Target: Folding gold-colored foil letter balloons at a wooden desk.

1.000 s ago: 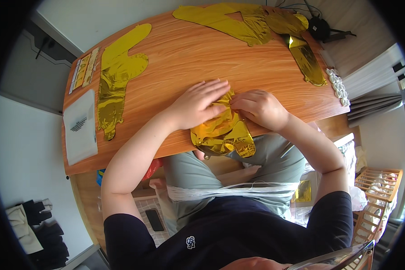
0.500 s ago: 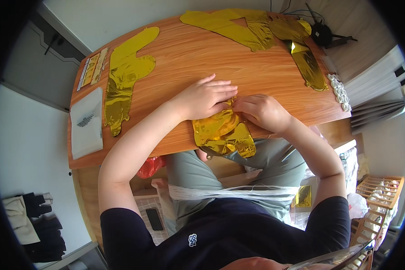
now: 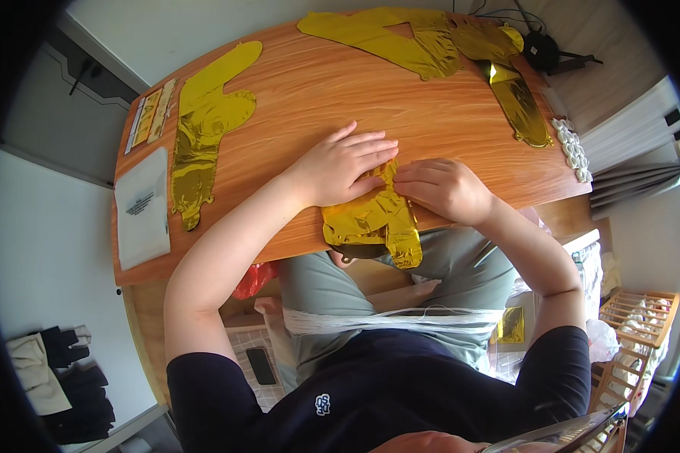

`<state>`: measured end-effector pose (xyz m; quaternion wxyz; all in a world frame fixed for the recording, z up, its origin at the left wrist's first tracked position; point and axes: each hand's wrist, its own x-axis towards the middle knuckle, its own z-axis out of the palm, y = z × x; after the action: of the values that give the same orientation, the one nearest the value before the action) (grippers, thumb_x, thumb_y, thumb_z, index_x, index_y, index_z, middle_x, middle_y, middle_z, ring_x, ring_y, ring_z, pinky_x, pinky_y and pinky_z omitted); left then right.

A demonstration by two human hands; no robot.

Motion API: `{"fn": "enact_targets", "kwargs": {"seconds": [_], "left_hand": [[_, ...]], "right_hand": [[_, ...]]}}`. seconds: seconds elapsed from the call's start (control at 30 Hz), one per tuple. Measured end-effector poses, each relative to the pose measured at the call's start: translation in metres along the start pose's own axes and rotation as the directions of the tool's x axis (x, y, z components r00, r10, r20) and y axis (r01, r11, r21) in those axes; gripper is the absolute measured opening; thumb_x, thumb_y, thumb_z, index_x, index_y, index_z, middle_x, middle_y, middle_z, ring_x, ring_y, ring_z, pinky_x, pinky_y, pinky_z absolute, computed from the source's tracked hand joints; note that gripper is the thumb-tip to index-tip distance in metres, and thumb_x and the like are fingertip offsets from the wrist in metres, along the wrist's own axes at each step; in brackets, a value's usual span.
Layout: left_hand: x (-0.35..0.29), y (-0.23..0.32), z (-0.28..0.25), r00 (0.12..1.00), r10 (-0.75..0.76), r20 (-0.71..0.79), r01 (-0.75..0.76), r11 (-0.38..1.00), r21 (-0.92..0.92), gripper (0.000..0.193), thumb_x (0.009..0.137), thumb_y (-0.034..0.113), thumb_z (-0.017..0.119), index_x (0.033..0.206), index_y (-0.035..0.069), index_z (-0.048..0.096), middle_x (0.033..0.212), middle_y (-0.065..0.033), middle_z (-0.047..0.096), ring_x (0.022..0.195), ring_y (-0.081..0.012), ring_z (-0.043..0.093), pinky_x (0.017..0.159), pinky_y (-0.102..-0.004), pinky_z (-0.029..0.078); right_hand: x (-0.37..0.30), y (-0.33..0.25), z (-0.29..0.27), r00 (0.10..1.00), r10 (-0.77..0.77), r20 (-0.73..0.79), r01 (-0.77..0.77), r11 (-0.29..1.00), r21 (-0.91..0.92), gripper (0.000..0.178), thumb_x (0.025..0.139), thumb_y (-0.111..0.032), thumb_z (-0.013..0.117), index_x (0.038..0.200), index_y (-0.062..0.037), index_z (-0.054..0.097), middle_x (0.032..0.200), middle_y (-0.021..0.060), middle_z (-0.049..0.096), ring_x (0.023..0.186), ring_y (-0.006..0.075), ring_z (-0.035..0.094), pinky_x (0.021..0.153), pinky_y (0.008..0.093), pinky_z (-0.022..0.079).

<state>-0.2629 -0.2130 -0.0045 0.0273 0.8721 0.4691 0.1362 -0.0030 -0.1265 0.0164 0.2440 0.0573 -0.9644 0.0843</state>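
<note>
A gold foil balloon (image 3: 366, 219), flat and partly folded over, lies at the table's near edge, its lower end hanging past the edge above my lap. My left hand (image 3: 347, 167) lies flat across its upper part, with the fingers stretched to the right. At its right side my right hand (image 3: 444, 190) has its fingers pressed together on the foil edge; the thumb is mostly hidden. Another flat gold foil balloon (image 3: 204, 124) lies at the table's left. More flat gold foil balloons, one at the far middle (image 3: 389, 38) and one at the far right (image 3: 517, 102), partly overlap.
The wooden table (image 3: 295, 98) holds a clear plastic bag (image 3: 142, 211) and a printed card (image 3: 149, 117) at left. A white beaded strip (image 3: 572, 149) lies at the right edge, with a black router (image 3: 544, 53) behind it. White strings (image 3: 393, 321) lie across my lap.
The lower right part of the foil balloon has been folded inward to the left, so it looks narrower. My right hand has shifted very slightly; my left hand stays pressed down.
</note>
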Motion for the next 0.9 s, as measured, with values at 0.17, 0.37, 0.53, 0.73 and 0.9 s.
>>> {"fn": "enact_targets", "kwargs": {"seconds": [0.17,0.37,0.53,0.73,0.9], "left_hand": [[-0.001,-0.001,0.001,1.0,0.007,0.015,-0.007,1.0,0.019,0.063,0.101,0.046,0.06,0.154,0.014,0.048,0.158,-0.0049,0.049,0.15,-0.0219,0.04,0.127,-0.0523,0.023],[-0.002,0.001,-0.003,0.999,0.008,0.045,-0.01,0.999,0.04,0.081,0.094,0.06,0.063,0.157,0.014,0.043,0.161,-0.0059,0.044,0.152,-0.0226,0.036,0.128,-0.053,0.02],[-0.002,0.002,-0.006,0.998,0.012,0.067,-0.015,0.999,0.046,0.087,0.092,0.064,0.063,0.158,0.014,0.04,0.162,-0.0069,0.043,0.153,-0.0233,0.035,0.128,-0.0538,0.019],[-0.001,0.0,-0.004,0.998,0.018,0.067,-0.022,0.998,0.061,0.087,0.093,0.066,0.06,0.159,0.013,0.04,0.163,-0.0073,0.042,0.153,-0.0237,0.034,0.128,-0.0539,0.019],[-0.002,-0.001,-0.002,0.998,0.046,0.034,-0.049,0.993,0.11,0.078,0.099,0.061,0.053,0.158,0.012,0.041,0.161,-0.0089,0.044,0.152,-0.0244,0.036,0.127,-0.0546,0.02]], "right_hand": [[0.001,-0.001,0.001,1.0,0.024,-0.001,-0.024,0.997,0.068,0.027,0.077,-0.012,0.076,0.103,-0.0013,0.073,0.109,0.0129,0.074,0.103,0.031,0.072,0.087,0.0417,0.06],[0.01,-0.005,-0.011,0.995,0.022,0.1,-0.029,0.997,0.069,0.026,0.08,-0.009,0.074,0.104,0.0,0.072,0.108,0.0143,0.074,0.102,0.0323,0.072,0.088,0.0413,0.059],[0.009,-0.01,-0.014,0.988,0.031,0.15,-0.041,0.997,0.064,0.027,0.08,-0.01,0.075,0.105,-0.0002,0.072,0.111,0.0148,0.073,0.103,0.0338,0.071,0.089,0.0427,0.059],[0.0,-0.019,-0.003,0.999,0.038,0.003,-0.038,0.999,0.019,0.027,0.079,-0.009,0.074,0.105,-0.0024,0.071,0.111,0.0099,0.072,0.106,0.0296,0.07,0.091,0.0392,0.058],[-0.003,-0.021,0.004,0.998,0.052,-0.023,-0.053,0.998,-0.019,0.027,0.079,-0.01,0.075,0.106,-0.0022,0.071,0.111,0.01,0.073,0.108,0.0289,0.07,0.093,0.0389,0.058]]}}
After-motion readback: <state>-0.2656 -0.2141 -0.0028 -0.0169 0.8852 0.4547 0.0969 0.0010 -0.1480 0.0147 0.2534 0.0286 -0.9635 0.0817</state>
